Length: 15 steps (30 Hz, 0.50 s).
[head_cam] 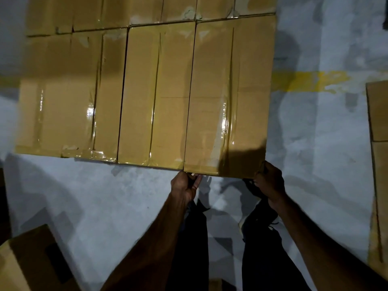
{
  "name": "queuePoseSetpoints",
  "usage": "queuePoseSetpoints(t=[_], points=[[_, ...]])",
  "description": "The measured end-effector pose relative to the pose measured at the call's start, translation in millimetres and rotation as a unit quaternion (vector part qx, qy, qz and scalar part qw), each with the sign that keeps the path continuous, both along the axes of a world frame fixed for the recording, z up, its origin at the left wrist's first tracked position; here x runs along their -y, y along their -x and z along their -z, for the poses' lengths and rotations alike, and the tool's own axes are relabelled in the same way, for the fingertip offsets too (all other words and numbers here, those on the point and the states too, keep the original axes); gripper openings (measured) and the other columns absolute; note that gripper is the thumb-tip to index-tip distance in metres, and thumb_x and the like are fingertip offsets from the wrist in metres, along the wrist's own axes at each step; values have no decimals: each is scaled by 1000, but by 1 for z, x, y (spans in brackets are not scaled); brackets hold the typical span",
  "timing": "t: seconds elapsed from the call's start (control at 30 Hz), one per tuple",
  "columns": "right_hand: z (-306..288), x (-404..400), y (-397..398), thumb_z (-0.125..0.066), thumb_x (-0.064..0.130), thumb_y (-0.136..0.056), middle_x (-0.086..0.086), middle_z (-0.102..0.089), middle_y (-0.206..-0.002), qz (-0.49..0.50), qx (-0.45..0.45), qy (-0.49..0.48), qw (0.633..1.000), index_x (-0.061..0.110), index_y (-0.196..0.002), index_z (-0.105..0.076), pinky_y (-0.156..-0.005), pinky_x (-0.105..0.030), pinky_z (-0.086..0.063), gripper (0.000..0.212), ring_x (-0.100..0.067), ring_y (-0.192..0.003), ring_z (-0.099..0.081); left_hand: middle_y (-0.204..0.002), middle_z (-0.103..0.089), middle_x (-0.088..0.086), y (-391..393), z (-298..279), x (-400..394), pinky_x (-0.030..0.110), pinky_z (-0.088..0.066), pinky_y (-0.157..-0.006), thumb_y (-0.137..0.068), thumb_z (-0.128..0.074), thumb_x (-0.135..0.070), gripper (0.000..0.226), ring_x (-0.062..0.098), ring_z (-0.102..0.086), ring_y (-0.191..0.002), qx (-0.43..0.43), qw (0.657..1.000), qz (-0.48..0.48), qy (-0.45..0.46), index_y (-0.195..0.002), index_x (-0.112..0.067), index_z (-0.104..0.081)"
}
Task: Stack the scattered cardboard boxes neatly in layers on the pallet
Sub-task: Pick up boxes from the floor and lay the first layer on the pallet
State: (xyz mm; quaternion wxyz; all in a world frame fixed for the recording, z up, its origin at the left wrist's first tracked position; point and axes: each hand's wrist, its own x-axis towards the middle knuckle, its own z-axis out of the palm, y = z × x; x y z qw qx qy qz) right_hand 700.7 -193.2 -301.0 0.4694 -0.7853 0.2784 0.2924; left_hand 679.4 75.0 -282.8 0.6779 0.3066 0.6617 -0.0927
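dim overall | tape (90, 113) glares beyond the fingers | hard shadow on box (228, 97) by fingertips | edges soft, bowed

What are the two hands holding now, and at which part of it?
Both hold the rightmost box of the near row by its near edge: the left hand at the near-left corner, the right hand at the near-right corner.

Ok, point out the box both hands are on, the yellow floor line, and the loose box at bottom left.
rightmost front box (228, 97), head view, top face.
yellow floor line (310, 81), head view, painted stripe's middle.
loose box (27, 263), head view, its top.
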Motion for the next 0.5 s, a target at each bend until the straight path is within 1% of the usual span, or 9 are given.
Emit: queuePoseSetpoints(t=[0.07,0.1,0.17,0.23,0.33,0.43,0.5], points=[[5,1,0,-66,21,-85,-8,-63,-79,1,-2,6,1000,24,-80,-59,-66,-39,-40,9,-31,-73,-57,-122,-73,19,-1,4,-1,40,-66,-71,-96,-43,22,43,35,-70,-108,-3,1000,-9,-2,-115,-3,-72],[8,2,0,-66,21,-87,-8,-64,-80,-1,-2,9,1000,24,-81,-59,-67,-39,-41,10,-32,-75,-59,-123,-73,20,-2,6,-2,40,-67,-72,-95,-44,21,41,36,-69,-108,-5,1000,-14,-1,-115,-2,-72],[10,1,-1,-66,22,-88,-9,-65,-81,0,-1,8,1000,22,-82,-59,-67,-39,-42,8,-38,-80,-64,-123,-73,21,-3,8,-2,41,-67,-77,-89,-42,25,46,36,-68,-110,-9,1000,-19,-2,-114,0,-72],[11,0,-2,-65,21,-89,-8,-65,-81,5,-4,8,1000,24,-80,-60,-68,-39,-42,11,-38,-84,-65,-119,-73,20,-5,9,-1,41,-66,-77,-88,-41,27,49,37,-68,-113,-9,1000,-24,-6,-115,1,-72],[11,-1,-1,-64,21,-91,-7,-66,-83,16,-9,6,1000,27,-82,-61,-69,-38,-43,12,-37,-86,-66,-111,-74,19,-6,8,0,40,-66,-76,-90,-44,24,43,35,-69,-108,-15,999,-31,-8,-113,2,-72],[6,-1,-2,-65,22,-88,-6,-67,-84,21,-4,-7,1000,22,-86,-65,-70,-37,-43,2,-34,-83,-65,-118,-73,20,-7,7,-1,41,-66,-79,-86,-39,28,51,36,-69,-109,-15,999,-37,0,-115,2,-72],[2,-2,-4,-61,29,-82,-8,-67,-83,30,0,-10,999,21,-85,-64,-70,-38,-42,9,-31,-79,-62,-122,-72,20,-7,8,-1,42,-65,-80,-84,-37,29,55,36,-69,-109,-12,999,-39,4,-119,3,-71]])
